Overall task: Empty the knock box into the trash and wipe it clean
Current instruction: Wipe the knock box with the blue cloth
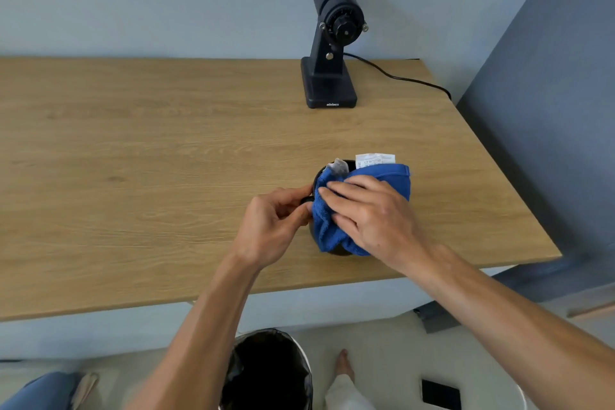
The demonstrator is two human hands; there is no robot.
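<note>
A black knock box [339, 249] stands on the wooden counter [166, 160], near its right front edge. A blue cloth [392, 176] with white care labels is draped over and into it, hiding most of the box. My right hand [376, 213] presses down on the cloth over the box's top. My left hand [276, 226] grips the box's left side at a small black protrusion, thumb and fingers pinched on it. A trash bin [269, 373] lined with a black bag stands on the floor below the counter's front edge.
A black coffee grinder [332, 53] stands at the back of the counter, its cable [399, 76] trailing right to the wall. A dark blue wall [549, 110] borders the counter's right side. A bare foot [344, 363] shows on the floor beside the bin.
</note>
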